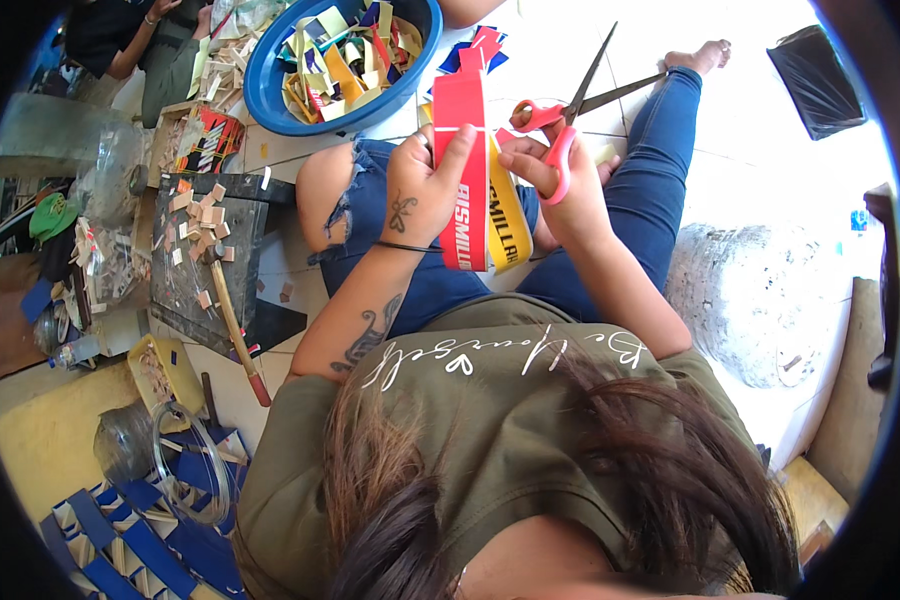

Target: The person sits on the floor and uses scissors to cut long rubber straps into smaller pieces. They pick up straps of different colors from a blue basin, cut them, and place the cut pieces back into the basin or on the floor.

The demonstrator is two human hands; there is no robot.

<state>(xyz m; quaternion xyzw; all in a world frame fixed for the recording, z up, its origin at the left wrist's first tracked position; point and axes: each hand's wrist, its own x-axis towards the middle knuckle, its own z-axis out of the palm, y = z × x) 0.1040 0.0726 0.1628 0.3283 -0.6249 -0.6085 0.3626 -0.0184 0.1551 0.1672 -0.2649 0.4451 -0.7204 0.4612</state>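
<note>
My left hand (420, 185) is closed on a long red printed strip (467, 225), its thumb lying across the front. Behind and to the right of it hangs a yellow printed strip (510, 225), partly hidden by the red one. In my right hand (575, 195) is a pair of scissors (562, 165) with pink handles, fingers in the loops. Its dark blades are spread apart and point up and to the right, away from the strips. The right fingertips are near the strips' right edge; whether they touch is unclear.
Ahead stands a blue basin (258, 95) full of cut coloured pieces. Small wooden pieces (205, 215) and a wooden-handled tool (232, 320) rest on a dark block (185, 280) at left. A black bag (818, 85) and a clear plastic sack (745, 300) are at right. Another person sits far left.
</note>
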